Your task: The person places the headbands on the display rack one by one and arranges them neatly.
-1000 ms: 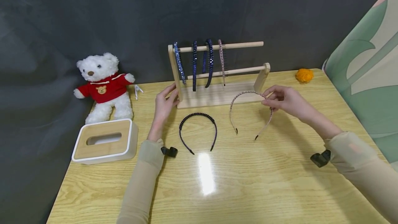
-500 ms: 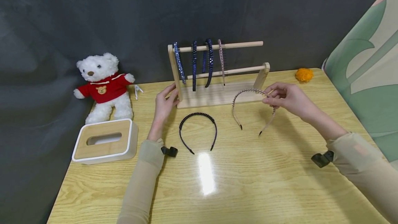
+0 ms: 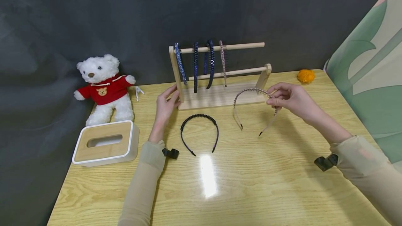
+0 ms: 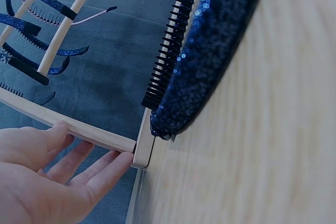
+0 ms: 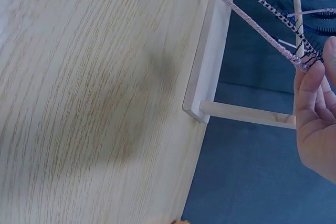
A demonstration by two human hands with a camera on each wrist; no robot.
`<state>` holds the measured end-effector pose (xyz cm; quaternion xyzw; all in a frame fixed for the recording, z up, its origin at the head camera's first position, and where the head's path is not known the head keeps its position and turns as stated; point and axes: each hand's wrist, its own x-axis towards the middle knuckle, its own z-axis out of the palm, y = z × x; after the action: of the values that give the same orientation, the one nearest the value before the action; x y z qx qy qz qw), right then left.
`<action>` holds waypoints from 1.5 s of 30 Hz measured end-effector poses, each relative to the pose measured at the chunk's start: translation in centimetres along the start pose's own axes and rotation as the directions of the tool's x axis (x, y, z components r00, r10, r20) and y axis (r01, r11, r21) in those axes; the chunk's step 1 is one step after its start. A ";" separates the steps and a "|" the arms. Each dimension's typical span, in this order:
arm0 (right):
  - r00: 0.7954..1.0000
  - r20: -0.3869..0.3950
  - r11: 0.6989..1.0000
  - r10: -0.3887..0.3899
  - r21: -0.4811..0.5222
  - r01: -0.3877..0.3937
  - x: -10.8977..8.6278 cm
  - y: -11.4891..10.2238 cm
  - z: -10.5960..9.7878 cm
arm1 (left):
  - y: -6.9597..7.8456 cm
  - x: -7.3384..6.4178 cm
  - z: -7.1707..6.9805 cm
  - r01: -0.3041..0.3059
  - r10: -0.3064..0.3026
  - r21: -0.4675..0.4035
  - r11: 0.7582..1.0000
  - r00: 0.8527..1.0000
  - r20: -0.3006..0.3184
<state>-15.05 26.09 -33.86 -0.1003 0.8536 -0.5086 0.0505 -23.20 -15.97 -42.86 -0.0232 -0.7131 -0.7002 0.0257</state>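
My right hand (image 3: 290, 98) pinches a thin pink beaded headband (image 3: 250, 90) on its right side. It hangs in front of the right part of a wooden rack (image 3: 216, 102), its dark tips pointing down. In the right wrist view, thumb and fingertips meet on the headband (image 5: 262, 32). My left hand (image 3: 165, 105) rests its fingertips against the rack's left upright (image 3: 176, 74); the left wrist view shows them along the upright's outer side (image 4: 100, 135). Several blue headbands (image 3: 211, 63) and one pink headband (image 3: 223, 62) hang on the rack. A black headband (image 3: 200, 115) lies on the table before it.
A white teddy bear (image 3: 102, 90) in a red sweater sits at the left. In front of it stands a tissue box (image 3: 105, 142) with a wooden lid. A small white clip (image 3: 138, 91) lies beside the bear. An orange fluffy ball (image 3: 306, 76) sits at the back right.
My right hand has lifted the pink headband slightly up toward the rack, its tips now higher than a second ago. The left hand stays at the upright.
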 end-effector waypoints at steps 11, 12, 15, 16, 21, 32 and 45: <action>0.999 -0.054 0.999 0.003 0.041 -0.001 -0.4 -0.9 0.3 | -0.1 -0.1 0.0 0.010 -0.010 0.001 1.000 1.000 0.003; 0.998 -0.060 0.999 -0.003 0.042 0.005 -0.4 -0.9 0.3 | -0.1 -0.1 0.0 0.010 -0.010 0.004 1.000 1.000 0.004; 0.997 -0.071 0.999 -0.022 0.037 0.025 -0.5 -1.1 0.2 | -0.1 -0.1 -0.1 0.010 -0.010 0.010 1.000 1.000 0.006; 0.997 -0.074 0.999 -0.025 0.037 0.028 -0.6 -1.2 0.2 | -0.1 -0.1 -0.1 0.008 -0.008 0.012 1.000 1.000 0.006; 0.995 -0.091 0.998 -0.030 0.046 0.034 -0.6 -1.6 0.0 | -0.1 -0.1 -0.1 -0.002 0.001 0.016 1.000 1.000 0.005; 0.992 -0.125 0.999 0.007 0.052 0.000 -0.6 -3.2 -0.7 | -0.2 0.0 0.0 -0.008 0.008 0.002 1.000 1.000 0.008; 0.971 -0.224 0.991 -0.086 0.077 0.106 -1.2 -4.5 -1.4 | -0.3 0.0 -0.1 -0.019 0.019 0.021 1.000 1.000 0.010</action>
<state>-13.63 25.51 -29.22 -0.0820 0.8248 -0.5557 -0.0647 -23.23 -16.10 -43.11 -0.0332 -0.7204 -0.6921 0.0289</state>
